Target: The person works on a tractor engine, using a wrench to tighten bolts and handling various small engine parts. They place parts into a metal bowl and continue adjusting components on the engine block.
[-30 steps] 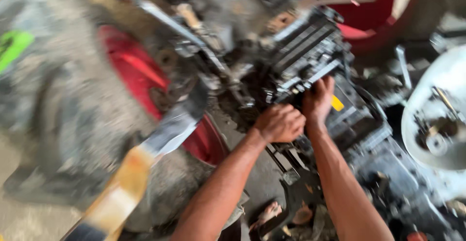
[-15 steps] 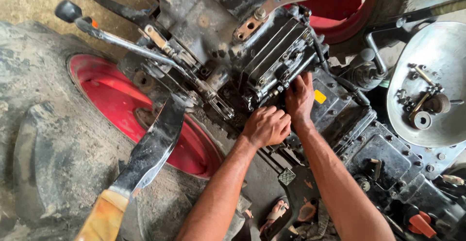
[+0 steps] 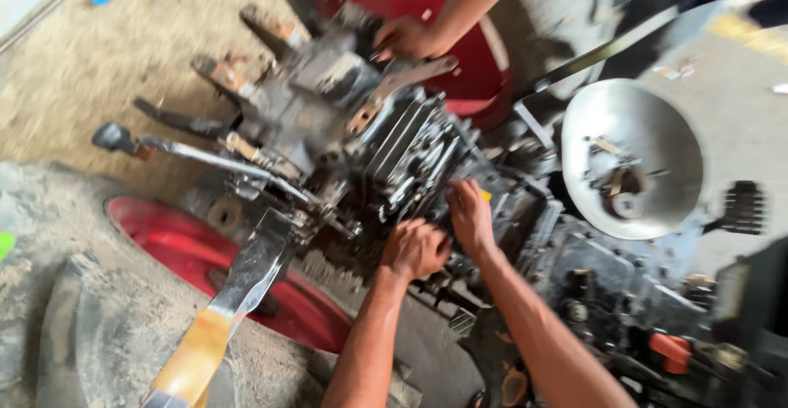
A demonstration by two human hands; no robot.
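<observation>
Down below me, my left hand point(image 3: 414, 248) is curling into a fist on the dirty black engine block point(image 3: 402, 162), and my right hand point(image 3: 469, 215) is pressing flat on it just beside, next to a small yellow tag point(image 3: 486, 197). Someone else's hand point(image 3: 406, 38) is resting on the far side. A red wheel point(image 3: 193, 248) is lying to the left, a silver bowl-shaped cover point(image 3: 636, 125) to the right. A long lever point(image 3: 205, 158) is sticking out leftward.

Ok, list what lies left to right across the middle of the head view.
Lever knob → red wheel rim → left hand → right hand → metal bowl → black pedal.
</observation>
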